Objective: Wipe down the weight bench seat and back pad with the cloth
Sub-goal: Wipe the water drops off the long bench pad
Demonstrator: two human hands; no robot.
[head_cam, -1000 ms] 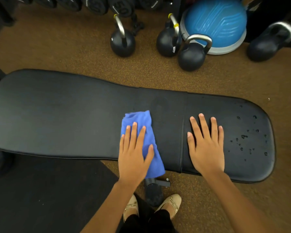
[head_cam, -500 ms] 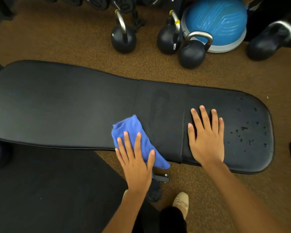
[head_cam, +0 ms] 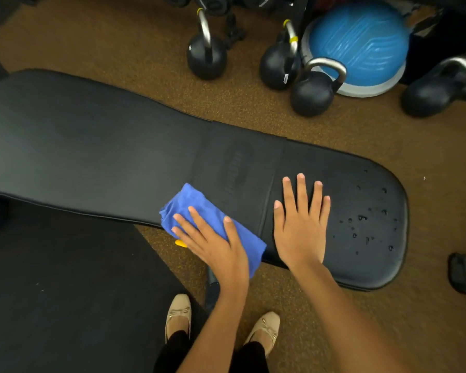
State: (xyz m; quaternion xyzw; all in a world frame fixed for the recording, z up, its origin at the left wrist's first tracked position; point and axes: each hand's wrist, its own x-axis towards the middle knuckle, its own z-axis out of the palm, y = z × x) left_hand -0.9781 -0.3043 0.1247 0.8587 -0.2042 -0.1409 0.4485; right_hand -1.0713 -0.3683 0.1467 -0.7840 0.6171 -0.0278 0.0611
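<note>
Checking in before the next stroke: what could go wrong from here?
The cloth overhangs the bench's near edge under the left hand and could slip off. Droplets sit on the seat pad past the flat right hand; they are easily missed, or the palm may slide.

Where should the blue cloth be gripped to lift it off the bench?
Probably at the bunched far corner of the blue cloth, pinched from above. It lies flat under the left hand, and only that folded end rises clear of the bench pad. The near end hangs off the pad edge, an alternative.
</note>
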